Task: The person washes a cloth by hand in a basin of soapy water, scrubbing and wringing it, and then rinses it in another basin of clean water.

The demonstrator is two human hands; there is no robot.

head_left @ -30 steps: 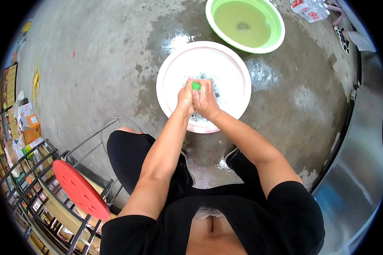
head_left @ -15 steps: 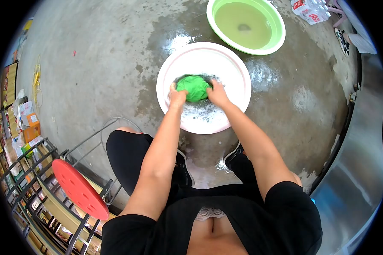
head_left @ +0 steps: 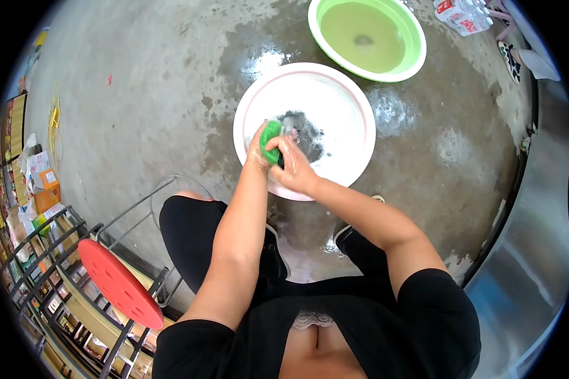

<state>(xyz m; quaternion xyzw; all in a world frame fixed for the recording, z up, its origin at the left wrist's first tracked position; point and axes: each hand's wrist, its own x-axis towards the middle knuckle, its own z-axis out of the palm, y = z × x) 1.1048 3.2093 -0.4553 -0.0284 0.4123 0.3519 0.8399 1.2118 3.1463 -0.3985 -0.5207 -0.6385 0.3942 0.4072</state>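
A wet green cloth (head_left: 270, 138) is bunched upright between my hands over the left part of a white basin (head_left: 351, 110) with a pink rim line. My left hand (head_left: 256, 153) grips the cloth from its left side. From the right, my right hand (head_left: 295, 167) curls its fingers round the cloth, with suds on the skin. A small dark patch shows by the cloth's lower end; I cannot tell what it is. Grey suds and dark water (head_left: 305, 136) lie on the basin's bottom beside the hands.
Behind the basin stands a green tub (head_left: 413, 44) of murky water. The concrete floor (head_left: 152, 95) is wet around both. A red stool (head_left: 119, 282) and shelving are at left, with bottled water (head_left: 463, 16) and another person's shoe (head_left: 509, 62) at upper right.
The cloth, spread wider between both hands before, is now squeezed narrow and upright at the left. My right hand has moved left and nearer to my left hand, uncovering the dark suds.
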